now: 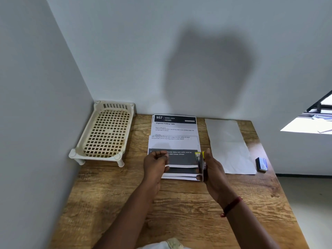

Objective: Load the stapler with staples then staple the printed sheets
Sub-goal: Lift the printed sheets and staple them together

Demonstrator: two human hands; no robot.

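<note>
The printed sheets (175, 133) lie overlapped in the middle of the wooden table (179, 203), their top page headed "957 Dining Area". My right hand (213, 175) holds a yellow and black stapler (199, 159) upright over the sheets' lower right corner. My left hand (155, 164) hovers over the sheets' lower left part with its fingertips pinched on a small pale strip of staples (166, 156), only just visible. A small blue staple box (262, 164) rests near the table's right edge.
A cream perforated plastic tray (106, 133) on short legs stands in the back left corner against the walls. A blank white sheet (228, 144) lies to the right of the printed sheets. The table's right edge drops to the floor.
</note>
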